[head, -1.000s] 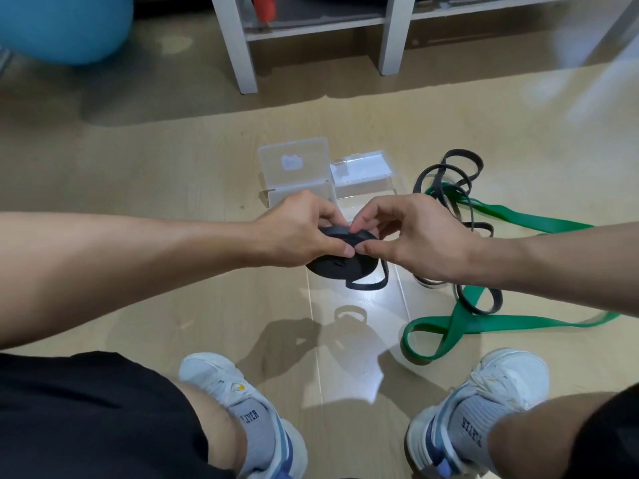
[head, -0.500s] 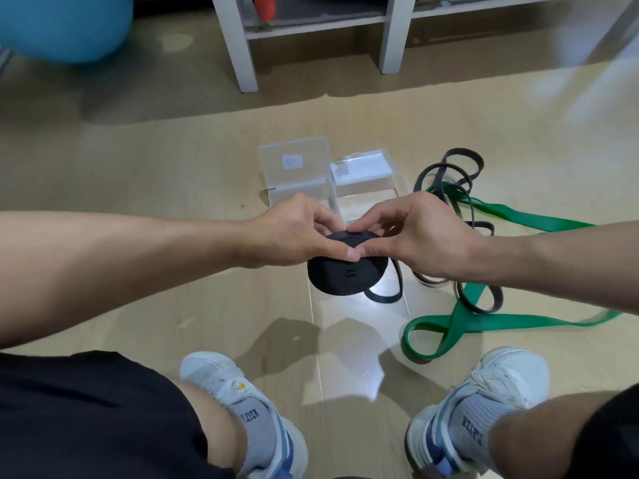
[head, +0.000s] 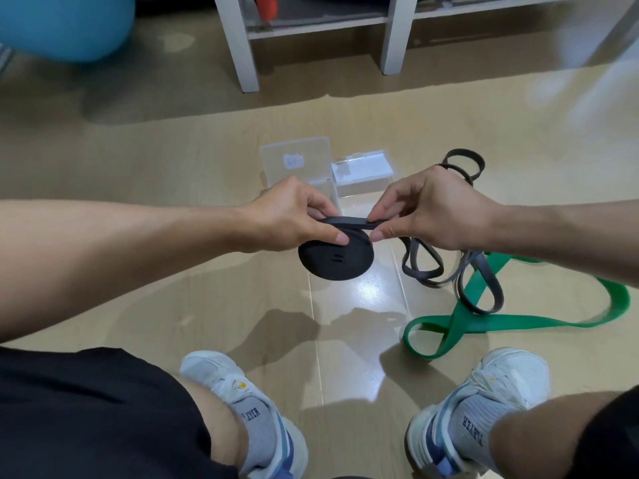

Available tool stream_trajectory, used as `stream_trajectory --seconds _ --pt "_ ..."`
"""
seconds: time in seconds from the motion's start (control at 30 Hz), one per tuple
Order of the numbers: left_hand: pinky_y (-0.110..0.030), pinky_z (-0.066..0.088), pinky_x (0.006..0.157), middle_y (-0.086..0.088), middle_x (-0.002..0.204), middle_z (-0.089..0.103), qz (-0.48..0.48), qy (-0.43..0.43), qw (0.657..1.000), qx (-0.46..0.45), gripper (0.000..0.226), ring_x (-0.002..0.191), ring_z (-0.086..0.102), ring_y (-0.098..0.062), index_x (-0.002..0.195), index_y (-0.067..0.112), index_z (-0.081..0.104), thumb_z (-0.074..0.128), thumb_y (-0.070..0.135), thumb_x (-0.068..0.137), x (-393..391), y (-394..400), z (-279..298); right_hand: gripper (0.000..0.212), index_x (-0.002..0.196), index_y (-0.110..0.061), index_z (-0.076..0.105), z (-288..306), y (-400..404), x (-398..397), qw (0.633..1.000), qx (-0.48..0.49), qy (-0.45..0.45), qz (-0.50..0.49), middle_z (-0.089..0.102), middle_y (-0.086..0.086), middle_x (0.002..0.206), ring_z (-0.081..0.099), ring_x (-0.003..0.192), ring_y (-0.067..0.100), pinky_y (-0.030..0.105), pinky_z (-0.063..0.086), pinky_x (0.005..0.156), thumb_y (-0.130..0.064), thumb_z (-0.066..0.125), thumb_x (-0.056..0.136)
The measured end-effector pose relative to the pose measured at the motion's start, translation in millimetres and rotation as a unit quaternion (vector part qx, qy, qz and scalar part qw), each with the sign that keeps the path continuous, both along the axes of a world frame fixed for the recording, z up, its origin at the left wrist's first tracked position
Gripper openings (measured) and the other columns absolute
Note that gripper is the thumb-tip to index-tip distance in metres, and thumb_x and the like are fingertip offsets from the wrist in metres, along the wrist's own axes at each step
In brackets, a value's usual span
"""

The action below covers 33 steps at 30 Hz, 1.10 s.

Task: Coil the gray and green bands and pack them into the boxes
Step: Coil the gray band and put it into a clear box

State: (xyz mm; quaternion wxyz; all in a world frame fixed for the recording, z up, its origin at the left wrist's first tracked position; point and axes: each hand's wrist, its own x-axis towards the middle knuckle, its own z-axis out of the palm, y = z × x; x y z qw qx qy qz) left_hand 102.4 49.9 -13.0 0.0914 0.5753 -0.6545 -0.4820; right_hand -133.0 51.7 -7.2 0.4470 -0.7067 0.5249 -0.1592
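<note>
My left hand (head: 294,216) grips a flat dark gray coil (head: 337,259) of band, thumb pressed on its top face. My right hand (head: 428,212) pinches the gray band's free strand, stretched level from the coil to its fingertips. The uncoiled part of the gray band (head: 423,267) trails in loose loops on the floor to the right. A green band (head: 491,319) lies in wide loops on the floor at the right, under some gray loops. Two clear plastic boxes stand beyond my hands: the left box (head: 297,164) with its lid up, the right box (head: 363,174) beside it.
White shelf legs (head: 242,43) stand on the floor at the back. A blue exercise ball (head: 65,25) sits at the top left. My two feet in white sneakers (head: 242,409) rest on the wooden floor below the hands.
The coil has tilted so its flat face shows. My right hand has moved right and pulled a strand of gray band taut across the top of the coil.
</note>
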Motion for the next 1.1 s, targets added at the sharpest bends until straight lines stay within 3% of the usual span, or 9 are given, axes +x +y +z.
stream_trajectory --seconds 0.27,0.43,0.5,0.63,0.7,0.77,0.87,0.93,1.1 --pt "-0.021 0.055 0.069 -0.006 0.085 0.08 0.064 0.125 0.989 0.047 0.01 0.076 0.074 -0.014 0.091 0.011 0.077 0.082 0.009 0.082 3 -1 0 0.028 0.076 -0.015 0.069 -6 0 6 0.999 0.021 -0.019 -0.034 0.076 -0.001 0.073 0.064 0.061 0.0 0.008 0.047 0.059 -0.022 0.094 0.066" --pt "-0.022 0.056 0.066 -0.011 0.091 0.08 0.094 0.165 0.979 0.071 0.011 0.078 0.074 -0.017 0.094 0.008 0.075 0.079 0.007 0.084 4 2 -3 0.027 0.082 -0.011 0.071 -6 2 9 0.997 0.038 -0.038 -0.055 0.077 0.008 0.082 0.066 0.066 0.004 0.015 0.054 0.068 -0.019 0.093 0.069" --pt "-0.023 0.056 0.069 -0.012 0.092 0.08 0.094 0.169 0.978 0.074 0.01 0.08 0.074 -0.018 0.093 0.01 0.075 0.08 0.008 0.084 5 2 -6 0.024 0.082 -0.011 0.073 -5 3 9 0.997 0.038 -0.036 -0.062 0.077 0.009 0.081 0.065 0.064 0.004 0.013 0.053 0.064 -0.017 0.093 0.07" --pt "-0.033 0.056 0.084 0.003 0.092 0.08 0.005 0.033 0.999 0.033 0.024 0.086 0.075 -0.014 0.096 0.024 0.073 0.088 0.025 0.078 0 1 -6 0.015 0.078 -0.02 0.075 4 3 14 0.998 -0.011 0.059 0.005 0.077 -0.001 0.077 0.065 0.061 0.003 0.007 0.044 0.053 -0.022 0.09 0.075" --pt "-0.03 0.055 0.073 0.018 0.075 0.073 -0.066 -0.076 0.994 -0.029 0.022 0.073 0.069 -0.002 0.089 0.032 0.072 0.089 0.036 0.075 -10 4 -4 0.011 0.078 -0.024 0.076 11 3 20 0.991 -0.053 0.117 0.045 0.076 -0.006 0.073 0.063 0.061 0.0 0.007 0.041 0.05 -0.023 0.086 0.076" --pt "-0.022 0.041 0.053 0.02 0.053 0.057 -0.096 -0.142 0.982 -0.084 0.02 0.053 0.053 -0.002 0.074 0.032 0.071 0.087 0.044 0.074 -21 7 -1 0.007 0.078 -0.025 0.077 17 3 27 0.982 -0.083 0.149 0.083 0.075 -0.007 0.071 0.062 0.068 0.001 0.007 0.041 0.049 -0.023 0.083 0.076" --pt "-0.018 0.024 0.042 0.012 0.04 0.041 -0.099 -0.134 0.982 -0.092 0.027 0.044 0.039 -0.009 0.059 0.028 0.069 0.088 0.039 0.074 -24 7 0 0.006 0.081 -0.026 0.078 17 4 32 0.975 -0.1 0.16 0.12 0.075 -0.007 0.073 0.062 0.075 -0.001 0.007 0.043 0.052 -0.023 0.083 0.077" --pt "-0.02 0.024 0.043 0.009 0.043 0.036 -0.091 -0.116 0.986 -0.082 0.026 0.045 0.032 -0.011 0.063 0.018 0.074 0.088 0.036 0.075 -21 7 -3 0.009 0.084 -0.028 0.077 14 4 28 0.979 -0.085 0.143 0.115 0.076 -0.009 0.075 0.064 0.073 -0.001 0.009 0.045 0.054 -0.026 0.084 0.078" --pt "-0.014 0.05 0.055 0.003 0.063 0.072 -0.016 -0.024 1.0 0.005 0.009 0.054 0.063 -0.003 0.082 0.014 0.082 0.085 0.023 0.081 -8 5 -6 0.025 0.093 -0.026 0.071 5 -4 10 0.995 -0.013 0.063 0.078 0.078 -0.012 0.087 0.069 0.071 -0.002 0.013 0.052 0.065 -0.019 0.088 0.077"
